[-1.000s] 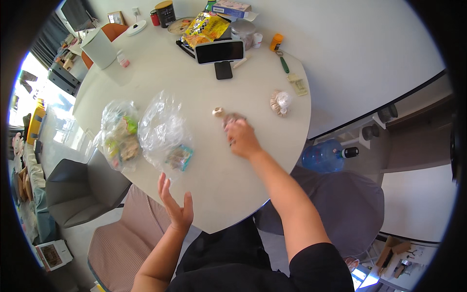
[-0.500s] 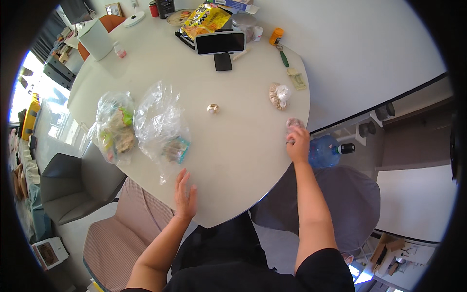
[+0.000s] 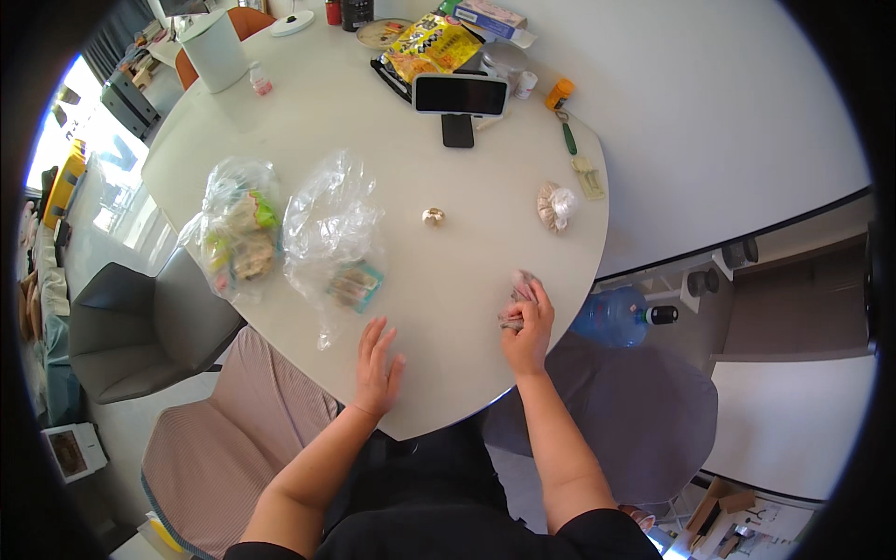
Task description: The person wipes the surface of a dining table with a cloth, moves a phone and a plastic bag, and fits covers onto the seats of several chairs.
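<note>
Near the table's right front edge, my right hand [image 3: 528, 338] is closed on a small pinkish bundle [image 3: 523, 283] that looks like a clear bag; its contents I cannot make out. My left hand [image 3: 377, 369] hovers at or rests on the front of the table with fingers spread, holding nothing. Just beyond it lies a clear plastic bag [image 3: 331, 219] with a blue-edged packet [image 3: 357, 286] at its near end. Another clear bag [image 3: 245, 229], filled with brown and green items, sits further left. A small whitish-brown object [image 3: 433, 217], perhaps a mushroom, stands mid-table. A tied bag of beige pieces [image 3: 554, 207] lies at the right.
At the back a phone [image 3: 461, 94] stands on a holder before a yellow snack bag [image 3: 434, 49]. An orange bottle [image 3: 559, 94], a green-handled tool [image 3: 568, 136] and a folded banknote-like paper [image 3: 588, 177] line the right edge. Chairs [image 3: 196, 308] surround the table [image 3: 448, 373].
My right hand has brought the pinkish bundle from the right edge inward and nearer to me. My left hand stays open by the table's front. The view has shifted slightly.
</note>
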